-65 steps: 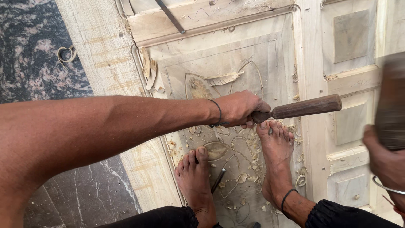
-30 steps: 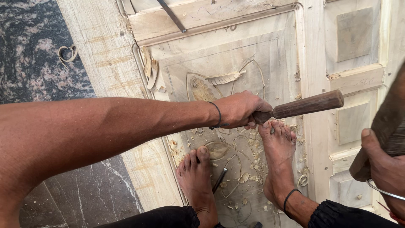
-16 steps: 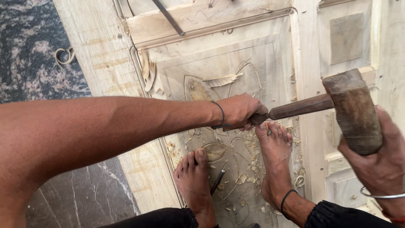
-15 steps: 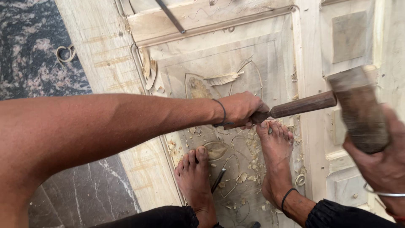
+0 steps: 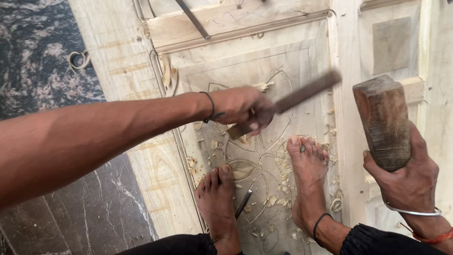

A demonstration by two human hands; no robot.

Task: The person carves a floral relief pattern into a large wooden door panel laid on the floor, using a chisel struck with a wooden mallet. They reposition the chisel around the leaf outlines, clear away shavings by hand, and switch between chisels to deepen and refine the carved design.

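Observation:
My left hand [image 5: 243, 107] grips a wooden-handled chisel [image 5: 302, 96], its blade end low against the carved panel [image 5: 264, 156] and its handle slanting up to the right. A block-shaped wooden mallet [image 5: 383, 123] stands upright in my right hand [image 5: 409, 178], held off to the right of the chisel and apart from it. Both of my bare feet rest on the carved panel, which shows leaf outlines and is strewn with wood chips.
The panel is part of a pale wooden door [image 5: 141, 71] lying flat on a dark marble floor [image 5: 42, 56]. A spare chisel [image 5: 243, 204] lies between my feet. A metal rod [image 5: 192, 19] lies across the top rail. Curled shavings [image 5: 79, 59] lie at the left.
The mallet has pulled back from the chisel handle to the right and now stands upright. My left hand has shifted the chisel lower and tilted its handle up more steeply.

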